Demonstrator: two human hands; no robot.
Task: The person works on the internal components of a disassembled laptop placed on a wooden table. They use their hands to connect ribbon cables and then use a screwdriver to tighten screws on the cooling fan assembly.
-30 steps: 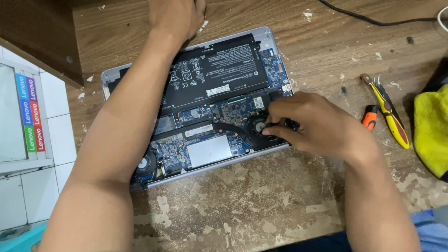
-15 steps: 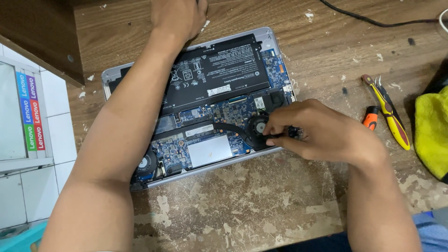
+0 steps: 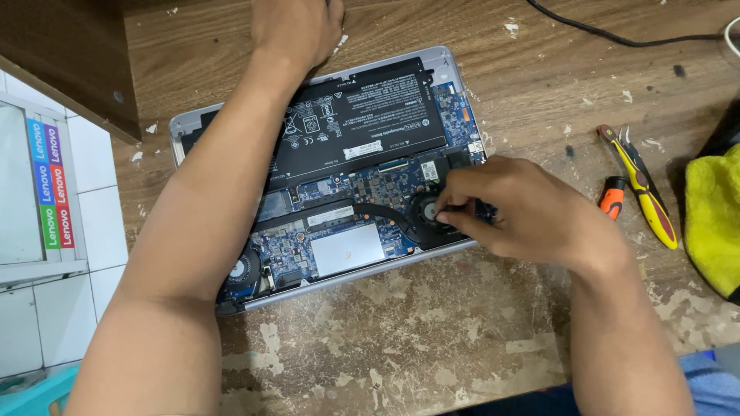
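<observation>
Two hands work an opened laptop [image 3: 362, 166] at frame centre: right hand [image 3: 524, 208] pinches at the fan [image 3: 425, 209]; left hand [image 3: 297, 31] presses flat at its top edge.

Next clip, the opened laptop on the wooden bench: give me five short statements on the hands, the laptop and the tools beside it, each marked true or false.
1. The laptop lies with its bottom cover off, boards and battery exposed. True.
2. The right hand works at the cooling fan near the laptop's right edge. True.
3. The left hand holds the yellow-handled pliers. False: it rests at the laptop's far edge; the pliers lie on the bench right of the laptop.
4. A yellow cloth lies at the bench's right side. True.
5. The orange-handled tool lies on the battery. False: it lies on the bench beside the pliers.
</observation>
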